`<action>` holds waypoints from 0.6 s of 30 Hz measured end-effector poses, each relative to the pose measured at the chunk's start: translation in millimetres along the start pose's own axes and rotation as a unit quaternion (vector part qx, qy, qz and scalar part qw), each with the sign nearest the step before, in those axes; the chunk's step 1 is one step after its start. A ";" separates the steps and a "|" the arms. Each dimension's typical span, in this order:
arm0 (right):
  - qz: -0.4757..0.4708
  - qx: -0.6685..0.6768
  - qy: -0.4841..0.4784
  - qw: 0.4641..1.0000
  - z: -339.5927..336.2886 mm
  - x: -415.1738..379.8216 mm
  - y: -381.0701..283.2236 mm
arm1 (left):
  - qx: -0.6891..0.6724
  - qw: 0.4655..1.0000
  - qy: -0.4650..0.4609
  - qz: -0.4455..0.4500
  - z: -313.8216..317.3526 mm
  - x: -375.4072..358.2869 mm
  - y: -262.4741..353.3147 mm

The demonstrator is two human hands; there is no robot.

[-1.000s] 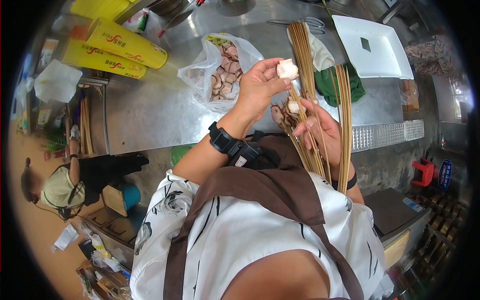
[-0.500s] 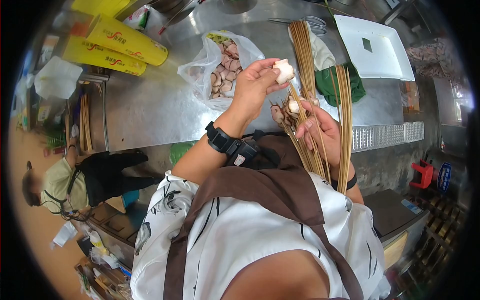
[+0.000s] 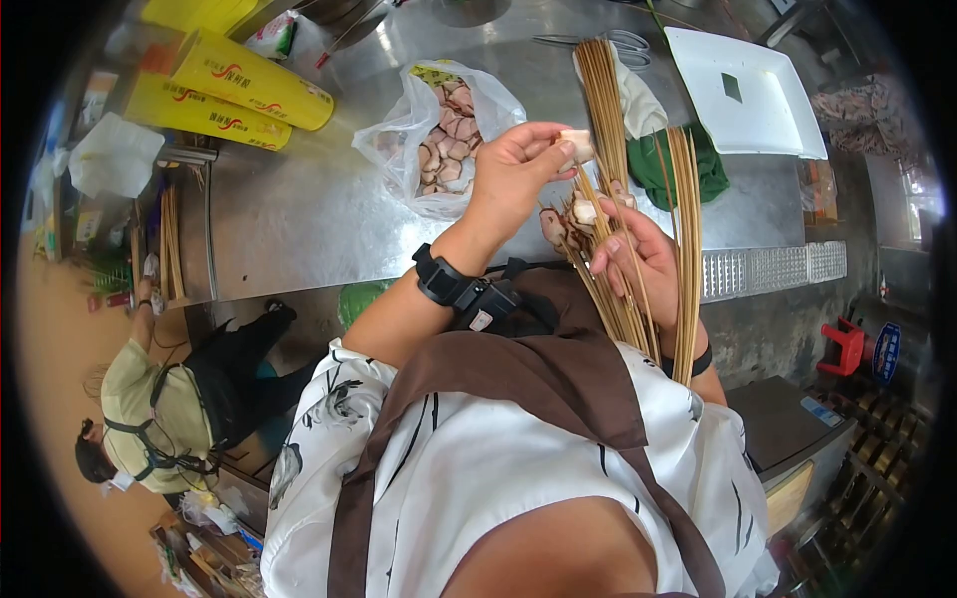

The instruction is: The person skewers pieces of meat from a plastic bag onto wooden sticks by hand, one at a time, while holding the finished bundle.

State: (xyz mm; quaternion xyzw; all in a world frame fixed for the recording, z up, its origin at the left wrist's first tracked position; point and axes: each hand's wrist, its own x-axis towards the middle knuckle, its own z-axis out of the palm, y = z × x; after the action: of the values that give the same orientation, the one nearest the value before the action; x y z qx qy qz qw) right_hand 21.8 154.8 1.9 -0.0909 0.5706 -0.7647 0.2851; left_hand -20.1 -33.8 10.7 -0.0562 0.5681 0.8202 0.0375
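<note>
My left hand (image 3: 523, 164) pinches a pale slice of meat (image 3: 576, 148) between thumb and fingertips, right at the tip of a bamboo skewer. Closed around a bundle of bamboo skewers (image 3: 620, 311) is my right hand (image 3: 646, 251). Several of these skewers carry threaded meat slices (image 3: 554, 227) at their upper ends. A second skewer bundle (image 3: 686, 229) runs upright beside my right hand and over the wrist. To the left of my left hand, an open plastic bag (image 3: 384, 140) holds many pinkish meat slices (image 3: 454, 140).
Another skewer bundle (image 3: 600, 90) lies on the steel table (image 3: 299, 224) by a white cloth (image 3: 643, 105), scissors (image 3: 628, 48) and a green cloth (image 3: 698, 169). A white tray (image 3: 773, 130) is at back right, yellow rolls (image 3: 254, 85) at left. A person (image 3: 159, 399) stands at far left.
My left hand has tilted the meat slice, which now shows more edge-on, close to the skewer tip. My right hand stays in place. The person at far left has shifted and turned.
</note>
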 end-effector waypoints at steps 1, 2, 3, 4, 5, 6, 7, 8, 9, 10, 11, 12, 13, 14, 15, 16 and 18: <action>0.000 0.000 0.000 1.000 0.1 0.1 0.1 | 0.020 1.000 -0.002 0.010 0.6 -0.3 -0.8; -0.001 0.002 0.006 1.000 0.2 -0.2 0.1 | 0.021 1.000 -0.002 0.010 1.3 -1.2 -2.1; -0.002 0.004 0.011 1.000 0.1 -0.8 0.0 | 0.028 0.999 -0.012 0.018 2.2 -2.4 -3.8; -0.002 0.004 0.011 1.000 0.1 -1.1 -0.7 | 0.035 0.999 -0.022 0.027 3.0 -2.9 -4.6; -0.004 0.006 0.010 1.000 0.2 -1.5 -1.4 | 0.035 0.999 -0.022 0.027 4.0 -2.2 -4.5; -0.005 0.008 0.008 1.000 0.2 -1.9 -1.9 | 0.014 1.000 -0.008 0.017 5.1 -1.2 -3.7; -0.005 0.008 0.008 1.000 0.0 -2.2 -2.0 | -0.007 1.000 0.006 0.007 6.1 -0.6 -3.3; -0.004 0.011 0.004 1.000 -0.2 -2.2 -2.1 | -0.007 1.000 0.006 0.007 6.8 -0.8 -3.3; -0.002 0.014 0.000 1.000 -0.5 -2.1 -2.4 | -0.022 1.000 0.014 0.005 7.8 -1.4 -3.3; -0.003 0.014 0.000 1.000 -0.9 -2.0 -2.4 | -0.038 0.999 0.022 0.002 8.5 -1.7 -3.2; -0.005 0.013 0.001 1.000 -1.4 -2.1 -2.0 | -0.037 0.999 0.022 0.002 8.3 -0.8 -3.9; -0.007 0.011 0.001 1.000 -1.7 -2.4 -1.6 | -0.035 0.999 0.015 -0.007 7.4 0.5 -5.3; -0.006 0.011 0.001 1.000 -1.8 -2.8 -1.5 | -0.032 0.999 0.008 -0.017 6.9 1.1 -6.2; -0.010 0.014 0.002 1.000 -1.9 -3.2 -1.3 | -0.032 0.999 0.009 -0.017 6.7 1.1 -6.5; -0.013 0.016 0.003 1.000 -2.1 -3.5 -1.1 | -0.044 0.998 0.012 -0.039 6.5 1.1 -6.7; -0.013 0.016 0.002 1.000 -2.0 -3.8 -2.0 | -0.055 0.996 0.014 -0.062 6.4 1.1 -6.8; -0.003 0.011 0.006 1.000 -1.5 -4.7 -4.4 | -0.075 0.994 0.013 -0.079 7.5 0.4 -5.7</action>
State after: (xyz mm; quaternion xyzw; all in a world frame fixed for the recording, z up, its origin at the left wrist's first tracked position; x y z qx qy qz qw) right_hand 23.5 159.4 6.4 -0.0850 0.5634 -0.7723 0.2809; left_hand -20.2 -24.8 7.9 -0.1145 0.4988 0.8544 0.0901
